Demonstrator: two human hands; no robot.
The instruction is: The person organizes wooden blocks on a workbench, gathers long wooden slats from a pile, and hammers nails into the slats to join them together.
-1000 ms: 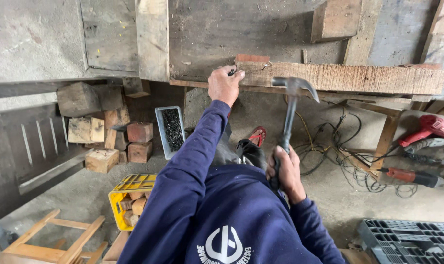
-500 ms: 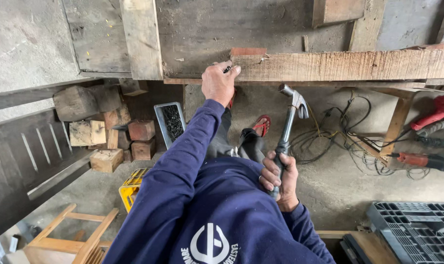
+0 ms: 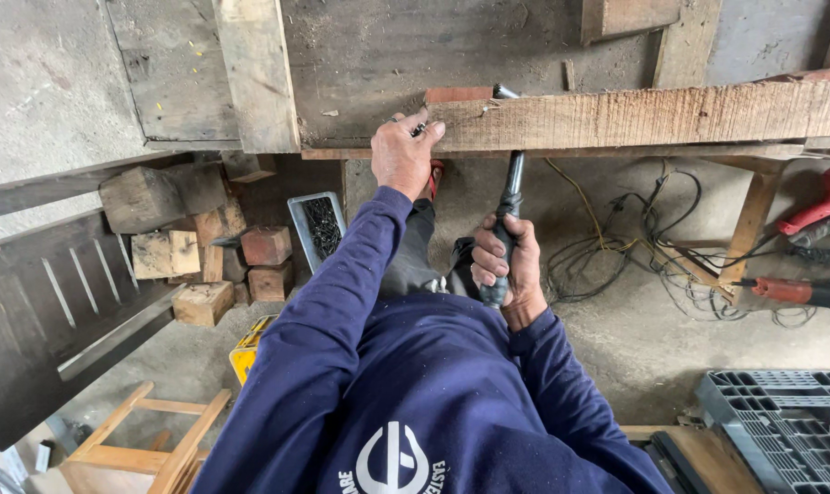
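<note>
Seen from above, a person in a dark blue long-sleeved top works at a rough wooden beam (image 3: 634, 114) that runs across the upper right of the frame, lying on a grey, scuffed bench (image 3: 387, 55). The left hand (image 3: 403, 154), at upper centre, is pinched closed at the near end of the beam, its fingertips holding something small and dark against the wood (too small to tell what). The right hand (image 3: 509, 267), at centre, has its grip wrapped tightly around the black handle of a hammer (image 3: 509, 197), which stands nearly upright, its head up at the beam's top edge just right of the left hand. Below the bench, at centre left, a grey tray of dark nails (image 3: 318, 226) sits beside a pile of wood blocks (image 3: 204, 247). On the concrete floor at right lie tangled cables (image 3: 634, 256) and red power tools (image 3: 803, 291). A black plastic crate (image 3: 785, 425) fills the lower right corner, and a small wooden frame (image 3: 149, 444) the lower left.
</note>
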